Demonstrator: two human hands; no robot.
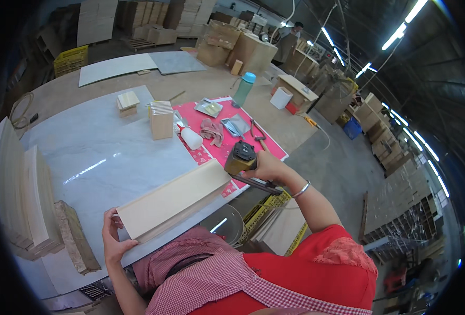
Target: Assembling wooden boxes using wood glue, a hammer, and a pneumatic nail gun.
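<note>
A long pale wooden box (172, 197) lies at a slant along the near edge of the table. My left hand (116, 236) grips its left end, with the thumb on the near side and the fingers at the far corner. At the box's right end my right hand (266, 167) is closed around a black and yellow nail gun (241, 157). The tool's head is close to the box; whether it touches cannot be made out. The inside of the box is hidden.
Stacked boards (17, 194) and a rough wooden block (76, 236) stand at left. Beyond the box are a small bundle of panels (161, 121), a white glue bottle (191, 138), a pink cloth (212, 131), a hammer (258, 135) and a teal water bottle (244, 89).
</note>
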